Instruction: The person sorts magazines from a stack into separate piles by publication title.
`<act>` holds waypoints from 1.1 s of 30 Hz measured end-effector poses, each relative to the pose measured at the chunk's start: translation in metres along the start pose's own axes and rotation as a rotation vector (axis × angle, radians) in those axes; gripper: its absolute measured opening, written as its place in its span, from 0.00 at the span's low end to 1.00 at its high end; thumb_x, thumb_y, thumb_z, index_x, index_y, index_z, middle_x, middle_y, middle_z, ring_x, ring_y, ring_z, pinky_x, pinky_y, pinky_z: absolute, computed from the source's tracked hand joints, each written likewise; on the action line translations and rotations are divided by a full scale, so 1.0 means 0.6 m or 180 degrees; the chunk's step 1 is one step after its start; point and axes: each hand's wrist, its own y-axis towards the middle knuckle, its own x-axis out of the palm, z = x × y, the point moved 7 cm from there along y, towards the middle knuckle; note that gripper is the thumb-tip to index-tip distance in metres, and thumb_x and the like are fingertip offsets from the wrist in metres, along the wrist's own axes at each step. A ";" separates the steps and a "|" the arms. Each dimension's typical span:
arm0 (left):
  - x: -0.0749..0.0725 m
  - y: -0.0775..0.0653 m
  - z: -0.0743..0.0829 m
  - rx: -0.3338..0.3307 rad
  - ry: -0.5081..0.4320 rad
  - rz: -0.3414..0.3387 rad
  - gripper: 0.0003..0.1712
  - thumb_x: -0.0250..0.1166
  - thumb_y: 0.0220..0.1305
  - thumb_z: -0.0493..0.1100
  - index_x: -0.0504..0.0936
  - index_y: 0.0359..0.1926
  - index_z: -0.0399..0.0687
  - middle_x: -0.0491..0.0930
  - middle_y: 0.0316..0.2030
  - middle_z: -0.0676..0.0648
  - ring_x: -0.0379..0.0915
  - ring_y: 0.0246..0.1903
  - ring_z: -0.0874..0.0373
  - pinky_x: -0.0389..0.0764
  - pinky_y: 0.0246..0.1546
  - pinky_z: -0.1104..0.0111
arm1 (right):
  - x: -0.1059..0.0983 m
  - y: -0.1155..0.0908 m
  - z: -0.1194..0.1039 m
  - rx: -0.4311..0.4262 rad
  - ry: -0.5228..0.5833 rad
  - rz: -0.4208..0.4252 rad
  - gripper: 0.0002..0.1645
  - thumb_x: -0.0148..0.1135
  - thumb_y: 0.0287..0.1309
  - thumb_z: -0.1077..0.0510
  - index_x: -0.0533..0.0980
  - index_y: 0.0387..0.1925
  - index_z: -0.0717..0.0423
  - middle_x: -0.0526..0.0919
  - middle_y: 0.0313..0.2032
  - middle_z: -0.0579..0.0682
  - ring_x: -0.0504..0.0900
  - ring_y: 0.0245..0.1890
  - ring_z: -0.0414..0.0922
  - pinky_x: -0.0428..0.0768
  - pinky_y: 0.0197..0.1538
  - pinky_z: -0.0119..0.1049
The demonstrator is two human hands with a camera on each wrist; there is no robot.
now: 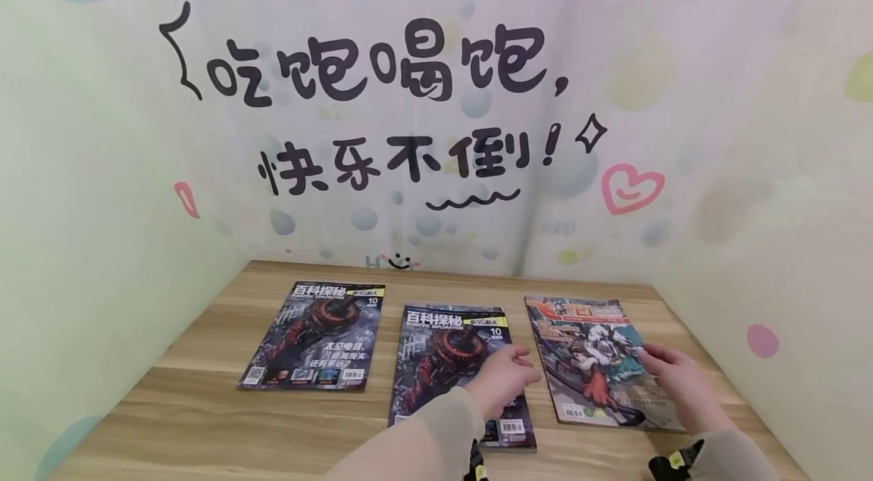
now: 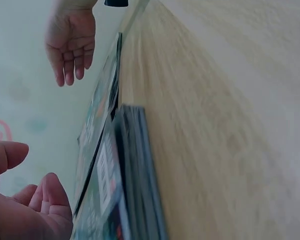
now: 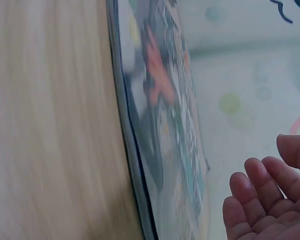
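Noting two empty hands, fingers loose: the left hand (image 1: 503, 382) above the middle magazines (image 1: 430, 371), the right hand (image 1: 680, 384) near the right edge of the right magazine (image 1: 580, 360). We record the middle magazines as a stack (another edge peeks out at the top), dark-covered, with a red ring structure, white title and yellow strip. We see a like-covered left magazine (image 1: 307, 337) and the right magazine, red-orange lettering above an illustrated figure, flanking it on the wooden table (image 1: 177, 420).
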 end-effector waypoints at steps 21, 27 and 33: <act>-0.158 -0.037 0.003 0.0275 0.0379 0.0103 0.30 0.66 0.59 0.39 0.71 0.61 0.35 0.77 0.39 0.47 0.73 0.39 0.55 0.77 0.42 0.59 | 0.160 -0.044 -0.078 -0.0121 0.0319 -0.0177 0.32 0.55 0.67 0.50 0.64 0.65 0.65 0.70 0.60 0.65 0.76 0.40 0.52 0.78 0.41 0.43; -0.201 -0.055 -0.003 0.0331 0.0363 0.0293 0.29 0.66 0.59 0.39 0.72 0.60 0.33 0.79 0.42 0.43 0.74 0.41 0.54 0.76 0.41 0.60 | 0.200 -0.052 -0.093 -0.0248 0.0277 -0.0130 0.30 0.56 0.67 0.53 0.67 0.63 0.67 0.71 0.60 0.66 0.70 0.59 0.60 0.73 0.56 0.53; -0.237 -0.074 -0.011 0.0234 0.0257 0.0452 0.31 0.64 0.61 0.40 0.69 0.63 0.33 0.76 0.46 0.39 0.73 0.40 0.55 0.76 0.37 0.60 | 0.222 -0.057 -0.093 -0.0261 0.0266 0.0071 0.28 0.59 0.63 0.56 0.70 0.60 0.68 0.79 0.50 0.60 0.77 0.45 0.50 0.79 0.42 0.41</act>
